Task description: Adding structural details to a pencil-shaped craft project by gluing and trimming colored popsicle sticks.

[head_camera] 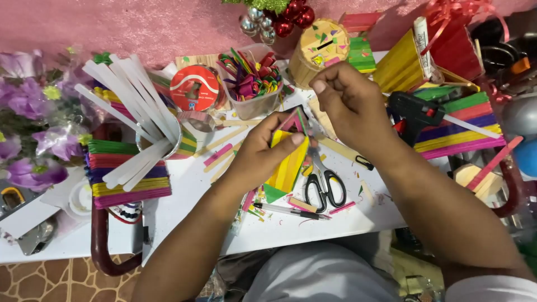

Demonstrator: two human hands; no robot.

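Two hands: you work over the white table (pixel 184 184), just in front of the tub of sticks (pixel 254 84).
Yellow panel: a flat piece of glued craft sticks (pixel 288 165), green at its lower corner, tilted above the table beside the scissors (pixel 324 187).
Left hand (pixel 260 156): your fingers and thumb clamp the panel; keep it steady.
Right hand (pixel 349 103): your fingertips pinch a small pink-and-green stick (pixel 297 120) at the panel's top edge; seat it square.

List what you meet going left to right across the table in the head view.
Purple flowers → striped stick stack → red tape roll → tub of coloured sticks → left hand → scissors → right hand → black glue gun → blue ball.
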